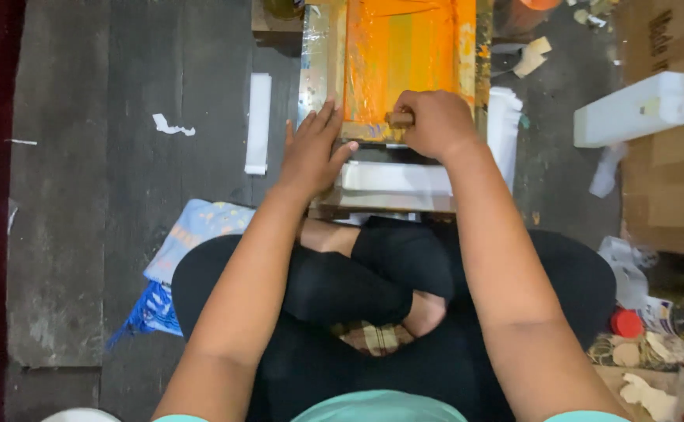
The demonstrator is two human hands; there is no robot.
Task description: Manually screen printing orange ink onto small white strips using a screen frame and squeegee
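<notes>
**Squeegee at the near edge of an orange-inked screen frame**

The person sits cross-legged on a dark plank floor [107, 234] with a screen-printing frame [322, 70] straight ahead, its long axis running away from the body. Orange ink covers the mesh [404, 55], paler and greenish down the middle.

The right hand [434, 121] is closed in a fist around the wooden handle of a squeegee [398, 119]; a short stub of that handle pokes out on the thumb side. The squeegee lies crosswise to the frame, at the frame's near end, so nearly all the inked mesh lies beyond the hand, away from the body. The blade itself is hidden under the fist.

The left hand [311, 152] holds nothing: it lies flat and spread, fingers pointing away, pressing on the near left corner of the frame, just beside the right hand.

Below the frame's near edge, white sheets [393, 178] rest on a low wooden bench [381, 209] above the knees. A white strip [258, 121] lies on the floor to the left, a white plastic jug [635, 109] to the right, and a patterned blue cloth [189, 234] beside the left knee.
</notes>
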